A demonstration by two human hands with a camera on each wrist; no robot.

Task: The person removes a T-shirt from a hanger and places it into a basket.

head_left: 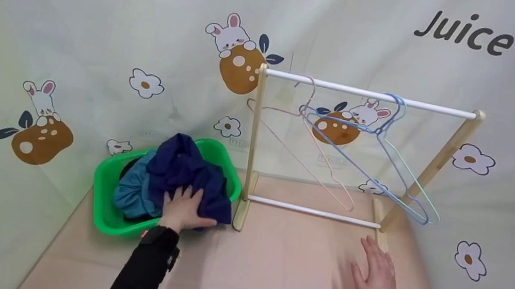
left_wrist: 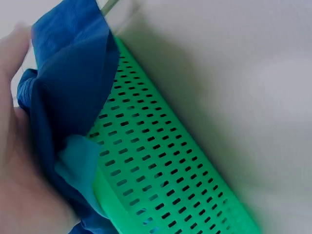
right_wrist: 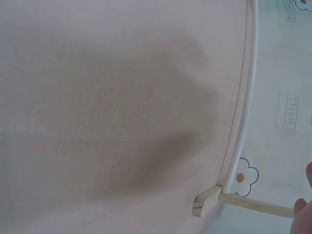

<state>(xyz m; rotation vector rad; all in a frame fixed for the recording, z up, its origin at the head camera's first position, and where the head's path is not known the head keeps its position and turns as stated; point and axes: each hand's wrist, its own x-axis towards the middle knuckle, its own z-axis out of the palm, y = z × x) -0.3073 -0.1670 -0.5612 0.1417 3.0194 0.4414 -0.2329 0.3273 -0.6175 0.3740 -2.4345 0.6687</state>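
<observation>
In the head view my left hand (head_left: 182,211) rests with spread fingers on a dark blue garment (head_left: 183,163). That garment lies heaped in a green basket (head_left: 106,221), beside a teal garment (head_left: 138,187). The left wrist view has the blue cloth (left_wrist: 73,73) along the palm, above the basket's slotted side (left_wrist: 151,161). My right hand (head_left: 377,279) hovers over the surface at the right, fingers extended and holding nothing. Only its fingertips (right_wrist: 303,219) enter the right wrist view.
A small wooden rack with a white top rail (head_left: 350,91) stands behind the hands. From the rail hang a pink hanger (head_left: 324,150) on the left, plus a blue hanger (head_left: 353,167) and a mint green hanger (head_left: 424,193) on the right. Printed cloth walls (head_left: 98,34) enclose the pinkish surface (head_left: 267,272).
</observation>
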